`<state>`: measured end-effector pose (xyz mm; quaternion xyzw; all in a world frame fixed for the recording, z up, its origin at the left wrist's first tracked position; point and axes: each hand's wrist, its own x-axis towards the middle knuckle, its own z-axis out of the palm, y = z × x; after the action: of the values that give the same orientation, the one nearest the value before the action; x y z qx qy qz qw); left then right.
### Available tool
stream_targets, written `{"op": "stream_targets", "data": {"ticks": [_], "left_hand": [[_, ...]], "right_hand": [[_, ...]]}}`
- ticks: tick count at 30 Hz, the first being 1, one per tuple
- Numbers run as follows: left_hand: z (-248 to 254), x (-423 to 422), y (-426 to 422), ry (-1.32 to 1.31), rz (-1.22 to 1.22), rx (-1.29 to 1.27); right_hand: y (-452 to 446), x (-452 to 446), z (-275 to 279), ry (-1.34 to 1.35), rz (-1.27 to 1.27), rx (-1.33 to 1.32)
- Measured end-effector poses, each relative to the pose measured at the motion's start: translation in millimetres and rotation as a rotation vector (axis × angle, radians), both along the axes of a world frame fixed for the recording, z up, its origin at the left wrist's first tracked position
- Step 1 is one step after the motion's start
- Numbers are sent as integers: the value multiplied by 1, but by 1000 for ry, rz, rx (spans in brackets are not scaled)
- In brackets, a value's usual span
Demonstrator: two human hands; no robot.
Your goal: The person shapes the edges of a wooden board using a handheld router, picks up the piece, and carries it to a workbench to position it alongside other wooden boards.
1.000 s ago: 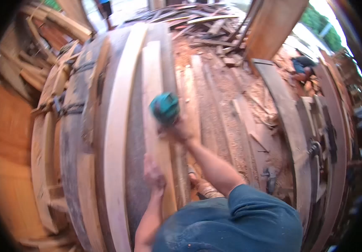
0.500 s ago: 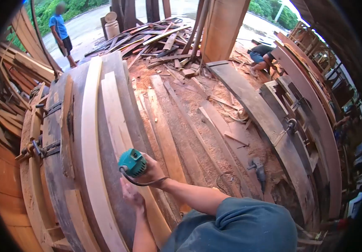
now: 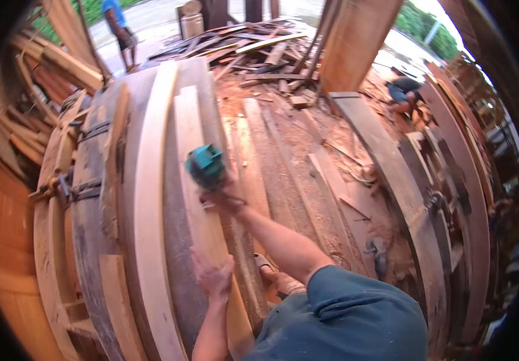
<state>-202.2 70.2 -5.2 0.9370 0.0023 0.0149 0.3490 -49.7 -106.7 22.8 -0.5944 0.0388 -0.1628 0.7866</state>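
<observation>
My right hand [image 3: 226, 191] is wrapped round a teal power tool [image 3: 206, 165], which rests over a long pale plank [image 3: 191, 123] in the middle of the bench. Nearer my body, my left hand [image 3: 212, 274] lies on that same plank, thumb apart from the fingers, with nothing held in it. To the left runs a second, paler curved plank [image 3: 151, 174]. Both planks lie on a wide grey board [image 3: 181, 240]. The underside of the tool is hidden by its body and my hand.
Clamps [image 3: 64, 185] grip boards at the left. Scrap wood [image 3: 259, 48] is heaped ahead. A grey tool [image 3: 379, 256] lies among sawdust and planks at the right. One person [image 3: 121, 33] stands far left; another person [image 3: 405, 96] crouches far right.
Since half a second ago, my right hand has carried the teal tool forward along the plank. My left hand has come down onto the plank. The view has also shifted.
</observation>
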Motion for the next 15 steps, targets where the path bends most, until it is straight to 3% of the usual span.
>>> {"op": "stream_targets", "data": {"ticks": [1,3,9,12,15], "left_hand": [[0,0,-1,17,8,17],[-3,3,-3,-2,-9,48],[-7,6,-2,-97,-100,128],[-5,7,-1,-90,-117,96],[-1,8,-2,-88,-122,127]], "right_hand": [[-3,10,3,-4,-13,2],[-9,39,-6,8,-101,-237],[-19,73,32,112,-104,-195],[-28,98,18,47,-169,-305],[-33,107,18,66,-144,-240]]}}
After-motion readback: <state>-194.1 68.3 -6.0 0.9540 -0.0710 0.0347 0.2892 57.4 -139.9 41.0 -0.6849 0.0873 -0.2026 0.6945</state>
